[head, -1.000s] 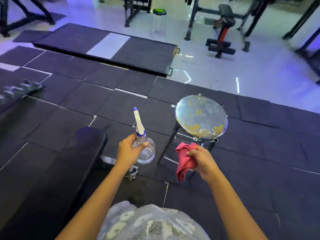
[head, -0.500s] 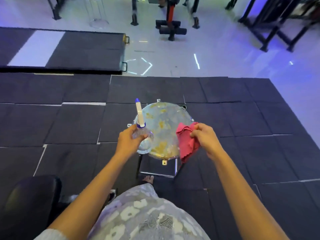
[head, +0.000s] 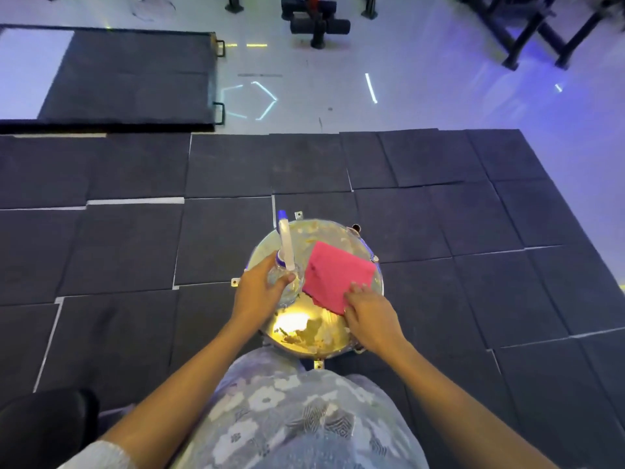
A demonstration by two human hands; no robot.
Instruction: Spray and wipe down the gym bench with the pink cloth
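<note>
Now we've the left hand (head: 258, 292) in a firm grip round the spray bottle (head: 285, 265), right hand (head: 367, 314) flat, pinning the pink cloth (head: 336, 279) on the round stool top (head: 314, 336), ready to wipe; bench (head: 44, 428) bottom-left.

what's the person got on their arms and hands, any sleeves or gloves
No gloves: both the left hand and the right hand are bare, as are the forearms. A pale sleeve edge shows near the left elbow. No watch, rings or bands visible.
</note>
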